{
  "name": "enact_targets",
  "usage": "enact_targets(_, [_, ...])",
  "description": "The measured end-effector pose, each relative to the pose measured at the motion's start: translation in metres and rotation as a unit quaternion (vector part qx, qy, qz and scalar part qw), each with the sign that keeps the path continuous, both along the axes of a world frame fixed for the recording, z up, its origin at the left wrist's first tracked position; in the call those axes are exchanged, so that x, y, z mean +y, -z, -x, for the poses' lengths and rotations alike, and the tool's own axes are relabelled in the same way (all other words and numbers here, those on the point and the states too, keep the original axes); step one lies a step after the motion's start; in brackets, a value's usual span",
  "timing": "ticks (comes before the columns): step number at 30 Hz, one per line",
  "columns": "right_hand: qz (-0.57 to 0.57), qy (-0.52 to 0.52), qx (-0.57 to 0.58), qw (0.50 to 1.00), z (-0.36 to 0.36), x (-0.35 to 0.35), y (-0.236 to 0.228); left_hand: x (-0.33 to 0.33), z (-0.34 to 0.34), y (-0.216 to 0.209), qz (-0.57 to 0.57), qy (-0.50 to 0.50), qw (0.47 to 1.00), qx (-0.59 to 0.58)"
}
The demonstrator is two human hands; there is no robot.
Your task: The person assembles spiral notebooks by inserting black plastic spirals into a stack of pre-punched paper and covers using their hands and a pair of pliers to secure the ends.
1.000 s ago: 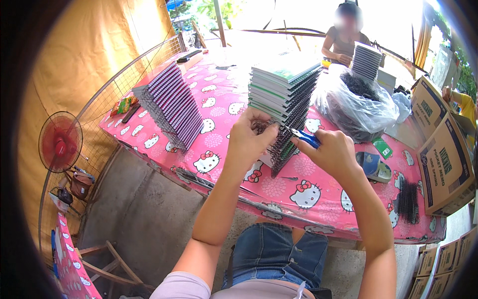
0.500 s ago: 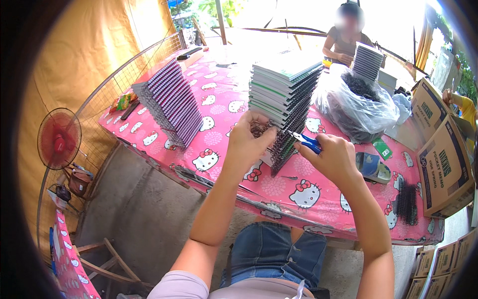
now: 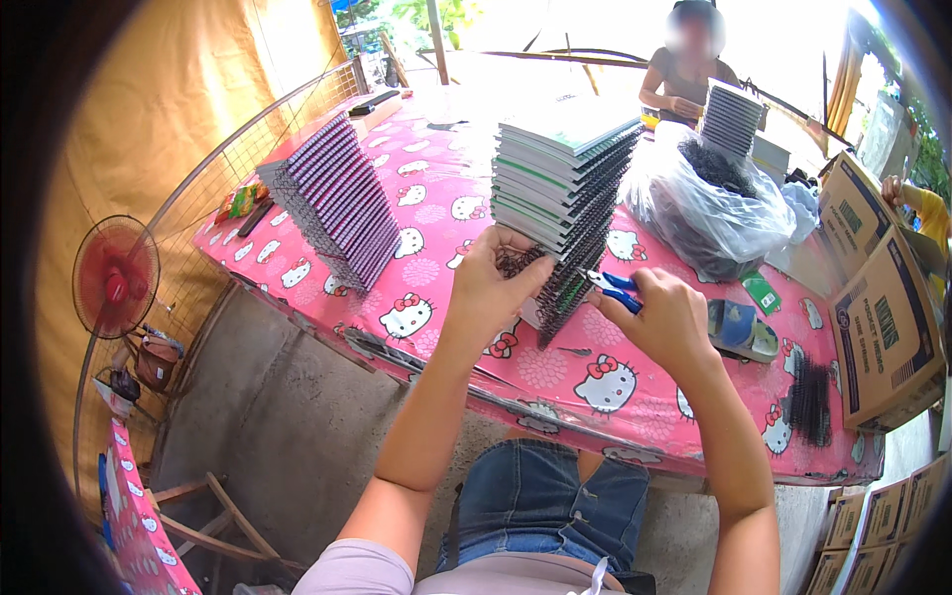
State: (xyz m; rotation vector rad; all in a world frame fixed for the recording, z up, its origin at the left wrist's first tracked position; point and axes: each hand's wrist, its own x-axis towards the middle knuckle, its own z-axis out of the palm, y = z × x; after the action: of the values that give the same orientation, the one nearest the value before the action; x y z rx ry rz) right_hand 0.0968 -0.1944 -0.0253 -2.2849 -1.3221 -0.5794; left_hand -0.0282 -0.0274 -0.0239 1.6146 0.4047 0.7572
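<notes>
Far L of L hand [image 3: 502,282]: red fan [image 3: 114,278], brown bag [image 3: 156,363] below it, orange curtain [image 3: 164,114] behind. R of R hand [image 3: 664,309]: slipper [image 3: 744,328] (blue, patterned), close; cardbd. box [image 3: 888,332] farther out.

Left hand [image 3: 503,280], right hand [image 3: 664,311]: bare. Below the grip: buttoned blue denim garment [image 3: 540,496]. Lower: pale lilac short-sleeved top [image 3: 362,567], white tie [image 3: 598,575].

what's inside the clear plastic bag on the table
A tangle of black coils shows at the opening of the plastic bag. Its lower part looks dark through the plastic, but whatever lies deeper is covered.
</notes>
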Motion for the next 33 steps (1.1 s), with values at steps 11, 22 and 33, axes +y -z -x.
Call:
enact_targets(11, [0.062, 0.01, 0.067, 0.996, 0.004, 0.001, 0.003, -0.004, 0.004, 0.015, -0.111, -0.061, 0.992, 0.026])
enact_targets(22, [0.138, 0.031, 0.119, 0.983, 0.01, 0.015, 0.003, 0.007, -0.001, 0.029, -0.04, -0.032, 0.998, 0.027])
enact_targets(33, [0.048, 0.0, 0.076, 0.996, 0.004, 0.017, 0.02, 0.001, 0.002, 0.03, 0.015, 0.0, 1.0, 0.024])
